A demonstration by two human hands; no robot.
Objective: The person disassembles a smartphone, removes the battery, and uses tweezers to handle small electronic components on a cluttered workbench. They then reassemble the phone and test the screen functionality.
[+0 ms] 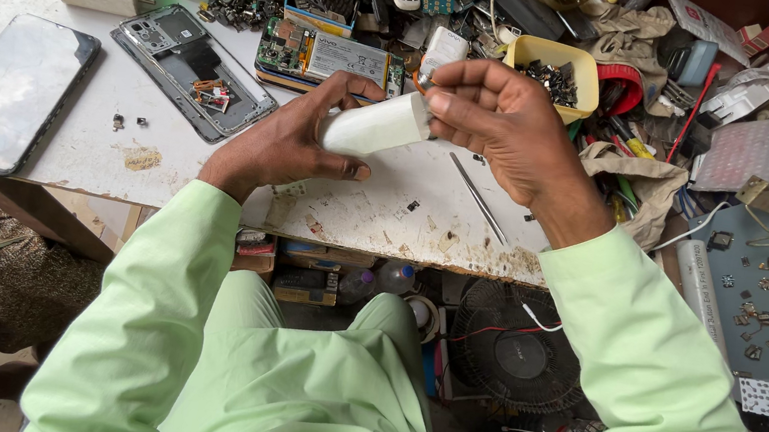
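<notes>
Both hands meet over a worn white worktable. The left hand wraps a white cylindrical plastic tube, and the right hand pinches its far end. To the left lie an opened phone frame and a dark glass phone screen. A thin metal probe lies near the right wrist, with a yellow plastic tray of parts beyond.

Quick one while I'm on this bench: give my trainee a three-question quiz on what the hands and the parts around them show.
1. True or false: both hands grip the white tube.
2. What lies on the bench under the right hand? A) thin metal tweezers B) a hammer C) a spoon
3. Which side of the left hand is the opened phone frame on in the picture?

Key: 1 true; 2 A; 3 the picture's left, next to the dark phone lying flat.
</notes>
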